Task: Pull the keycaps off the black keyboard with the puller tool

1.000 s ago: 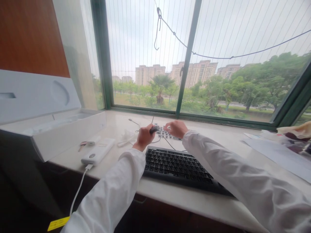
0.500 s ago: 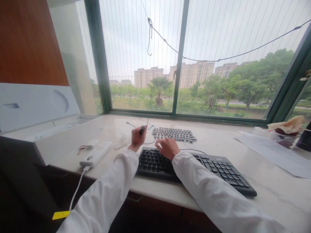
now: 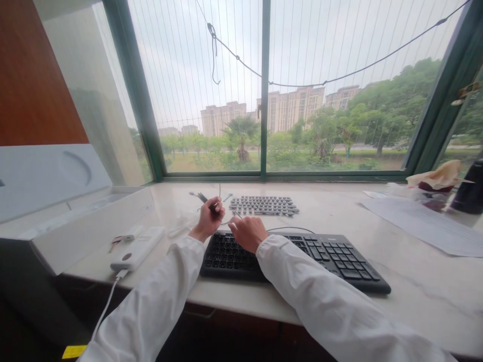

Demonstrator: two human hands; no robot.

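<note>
My left hand [image 3: 207, 221] is closed around a slim dark object [image 3: 214, 207] with a greyish end sticking out to the upper left; its kind is not clear. A thin strand rises beside those fingers. Over the left half of a black keyboard [image 3: 349, 261], my right hand [image 3: 248, 234] is bent with its fingers drawn together, and a thin dark line shows by the fingertips. What it holds, if anything, is hidden. Bare key sockets show on the keyboard's left part, while its right part has keycaps. Rows of loose keycaps [image 3: 264, 205] lie behind it.
At the left stand an open white box [image 3: 90, 221] and a white power bank [image 3: 138, 250] with a cable plugged in. Papers [image 3: 418, 226] and a dark bottle [image 3: 470, 188] are at the right. A black cable [image 3: 290, 229] runs behind the keyboard. The window borders the counter's back.
The view has shifted a little, moving the scene left. My left hand has turned the dark object, so its greyish end now shows. My right hand stays over the keyboard, fingers closer to the left hand.
</note>
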